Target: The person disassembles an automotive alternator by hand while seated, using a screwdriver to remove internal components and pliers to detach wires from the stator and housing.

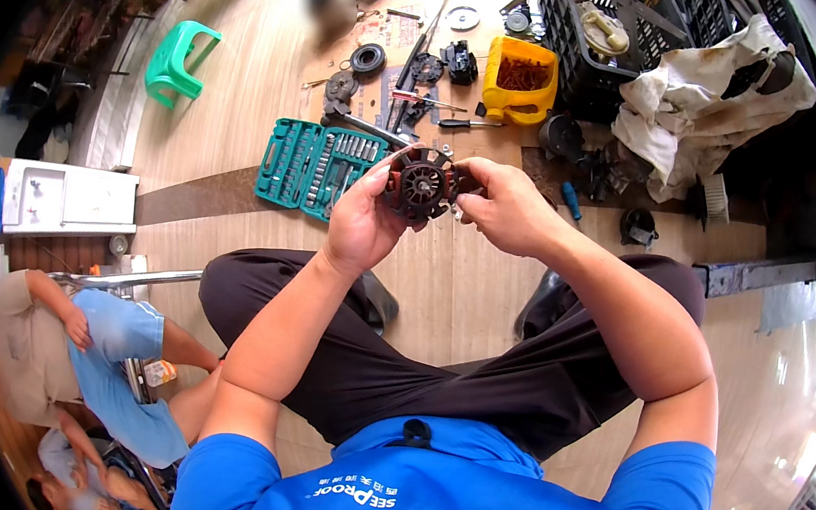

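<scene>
A dark round rotor [423, 184] with fins around its rim and reddish parts at its sides is held up above my lap. My left hand [365, 222] is closed around its left side, the thumb against its edge. At the right side, the bent fingers and thumb of my right hand [506, 206] pinch its rim. Beyond the rotor lies an open green socket set case [321, 167] with rows of sockets. A screwdriver [471, 123] rests on the floor past my right hand.
Farther off, a yellow cut-open jug [518, 94] holds many small rusty-brown pieces. Loose machine parts and a black ring [368, 59] lie on cardboard. A black crate [584, 74] and dirty white cloth [699, 107] are right; a green stool [180, 64] and seated people are left.
</scene>
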{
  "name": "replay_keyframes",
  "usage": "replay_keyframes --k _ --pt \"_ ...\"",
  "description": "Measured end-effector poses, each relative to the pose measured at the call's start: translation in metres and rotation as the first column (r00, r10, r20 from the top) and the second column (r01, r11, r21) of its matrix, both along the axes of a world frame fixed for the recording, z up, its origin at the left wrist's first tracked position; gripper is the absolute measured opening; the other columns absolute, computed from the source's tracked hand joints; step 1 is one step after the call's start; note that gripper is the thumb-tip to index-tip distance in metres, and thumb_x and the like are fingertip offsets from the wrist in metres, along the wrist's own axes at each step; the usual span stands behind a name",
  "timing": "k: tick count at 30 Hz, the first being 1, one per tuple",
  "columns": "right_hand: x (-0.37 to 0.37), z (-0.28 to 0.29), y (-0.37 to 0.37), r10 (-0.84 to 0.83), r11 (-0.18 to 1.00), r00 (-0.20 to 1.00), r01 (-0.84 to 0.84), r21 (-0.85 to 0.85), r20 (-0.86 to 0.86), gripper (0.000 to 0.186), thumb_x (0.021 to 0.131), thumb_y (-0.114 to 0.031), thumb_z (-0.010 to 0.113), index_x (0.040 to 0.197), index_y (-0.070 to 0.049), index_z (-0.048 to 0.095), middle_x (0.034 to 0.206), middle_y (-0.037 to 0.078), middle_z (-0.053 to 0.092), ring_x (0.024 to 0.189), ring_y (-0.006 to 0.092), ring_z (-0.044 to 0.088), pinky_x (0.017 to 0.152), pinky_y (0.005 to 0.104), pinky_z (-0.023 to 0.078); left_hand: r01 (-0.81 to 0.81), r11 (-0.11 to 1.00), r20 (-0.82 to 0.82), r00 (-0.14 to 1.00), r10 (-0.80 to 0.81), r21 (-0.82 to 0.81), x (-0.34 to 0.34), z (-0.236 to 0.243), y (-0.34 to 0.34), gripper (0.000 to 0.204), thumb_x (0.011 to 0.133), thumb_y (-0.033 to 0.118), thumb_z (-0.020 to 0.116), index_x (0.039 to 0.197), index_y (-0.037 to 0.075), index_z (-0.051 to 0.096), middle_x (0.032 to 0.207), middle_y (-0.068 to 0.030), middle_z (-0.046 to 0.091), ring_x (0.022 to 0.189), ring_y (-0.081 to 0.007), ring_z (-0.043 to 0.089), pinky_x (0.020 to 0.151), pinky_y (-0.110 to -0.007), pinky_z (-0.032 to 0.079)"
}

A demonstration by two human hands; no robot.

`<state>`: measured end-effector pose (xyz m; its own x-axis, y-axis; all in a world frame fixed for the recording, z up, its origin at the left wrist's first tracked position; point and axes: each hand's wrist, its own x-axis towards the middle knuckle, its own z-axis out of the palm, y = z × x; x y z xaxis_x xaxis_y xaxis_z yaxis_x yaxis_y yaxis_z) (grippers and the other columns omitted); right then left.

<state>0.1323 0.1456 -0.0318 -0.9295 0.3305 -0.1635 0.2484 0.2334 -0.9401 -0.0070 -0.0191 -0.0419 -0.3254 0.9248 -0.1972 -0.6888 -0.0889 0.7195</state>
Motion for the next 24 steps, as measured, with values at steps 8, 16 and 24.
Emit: replay_keyframes --k 8,16,24 --pt "0.001 0.015 0.002 0.017 0.968 0.997 0.003 -0.250 0.080 0.031 0.087 -0.010 0.057 0.114 0.004 0.062 0.081 0.011 0.067 0.070 0.0146 0.066 0.062 0.0295 0.053 0.018 0.999 0.065 0.998 -0.016 -0.036 0.001 0.003 0.003 0.046 0.103 0.031 0.030 0.137 0.005 0.045 0.120 -0.0104 0.062 0.097 -0.0195 0.063 0.071 -0.034 0.052" --pt "0.002 0.019 0.002 0.061 0.936 0.991 -0.014 -0.353 0.122 0.027 0.098 -0.015 0.057 0.118 0.002 0.060 0.092 0.002 0.065 0.076 0.0068 0.061 0.065 0.0242 0.052 -0.003 0.998 0.185 0.983 0.015 -0.069 0.000 0.002 0.002 0.048 0.105 0.035 0.023 0.129 0.004 0.051 0.118 -0.0144 0.064 0.094 -0.0238 0.065 0.067 -0.038 0.055" --pt "0.002 0.020 0.001 0.061 0.945 0.989 -0.014 -0.327 0.136 0.028 0.097 -0.018 0.057 0.116 0.002 0.062 0.092 0.003 0.066 0.074 0.0078 0.062 0.063 0.0246 0.052 -0.006 0.995 0.208 0.978 0.027 -0.101 -0.001 0.003 -0.001 0.048 0.106 0.038 0.024 0.126 0.005 0.053 0.117 -0.0147 0.066 0.094 -0.0237 0.066 0.068 -0.038 0.056"
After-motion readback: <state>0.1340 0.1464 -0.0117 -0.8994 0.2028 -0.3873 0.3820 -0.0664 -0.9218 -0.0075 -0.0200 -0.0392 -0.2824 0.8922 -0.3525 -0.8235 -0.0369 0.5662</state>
